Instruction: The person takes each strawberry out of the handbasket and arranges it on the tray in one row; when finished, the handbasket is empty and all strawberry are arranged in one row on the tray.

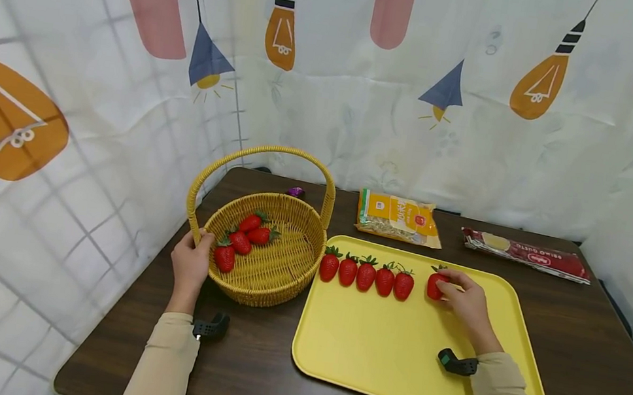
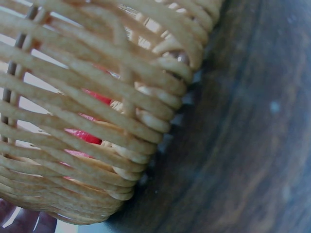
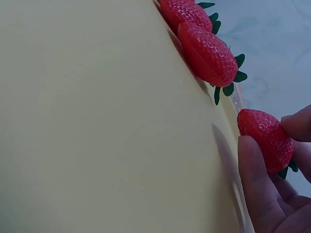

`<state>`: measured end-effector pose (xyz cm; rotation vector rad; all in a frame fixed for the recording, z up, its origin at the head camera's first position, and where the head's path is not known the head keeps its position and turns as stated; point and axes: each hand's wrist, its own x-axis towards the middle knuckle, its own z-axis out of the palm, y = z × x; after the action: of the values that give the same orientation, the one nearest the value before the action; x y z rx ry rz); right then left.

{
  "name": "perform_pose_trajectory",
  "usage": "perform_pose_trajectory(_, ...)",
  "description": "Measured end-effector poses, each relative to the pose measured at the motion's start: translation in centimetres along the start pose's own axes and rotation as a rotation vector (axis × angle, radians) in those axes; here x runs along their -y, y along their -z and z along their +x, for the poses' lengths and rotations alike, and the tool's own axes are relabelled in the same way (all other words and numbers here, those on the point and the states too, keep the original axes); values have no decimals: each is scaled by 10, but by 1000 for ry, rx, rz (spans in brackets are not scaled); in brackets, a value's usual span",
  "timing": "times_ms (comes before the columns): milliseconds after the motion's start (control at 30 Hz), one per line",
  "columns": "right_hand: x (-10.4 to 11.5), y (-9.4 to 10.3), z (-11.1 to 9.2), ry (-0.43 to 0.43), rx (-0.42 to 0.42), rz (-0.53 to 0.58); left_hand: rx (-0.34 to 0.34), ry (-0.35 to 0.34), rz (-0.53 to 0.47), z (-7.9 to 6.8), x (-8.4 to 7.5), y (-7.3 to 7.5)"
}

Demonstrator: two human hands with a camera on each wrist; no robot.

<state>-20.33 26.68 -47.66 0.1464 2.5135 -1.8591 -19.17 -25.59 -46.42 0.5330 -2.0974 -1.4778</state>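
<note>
My left hand point(image 1: 189, 267) grips the yellow wicker basket point(image 1: 288, 253) at its left rim, by the foot of the tall arched handle. Several red strawberries point(image 1: 240, 242) lie inside on the left; in the left wrist view, bits of red show through the weave. Between thumb and fingers, my right hand point(image 1: 467, 308) pinches one strawberry point(image 3: 265, 138) by its sides, over the far part of the yellow tray point(image 1: 375, 349). To its left, several more strawberries point(image 1: 365, 275) stand in a row along the tray's far edge, green leaves pointing away from me.
Behind the tray lie an orange-and-clear food packet point(image 1: 399, 218) and a long dark red packet point(image 1: 525, 255). A small purple wrapped item point(image 1: 295, 191) sits behind the basket. Patterned white curtains point(image 1: 333, 107) enclose the dark wooden table point(image 1: 247, 373) at the back and sides.
</note>
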Motion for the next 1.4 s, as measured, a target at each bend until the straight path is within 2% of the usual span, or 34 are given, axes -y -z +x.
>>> perform_pose_trajectory(300, 6, -9, -2, -11, 91, -25, 0, 2, -9, 0, 0, 1)
perform_pose_trajectory(733, 3, -9, -1, 24, 106, -46, 3, -24, 3, 0, -2, 2)
perform_pose_trajectory(1400, 4, -10, -5, 30, 129, -46, 7, -8, 0, 0, -2, 0)
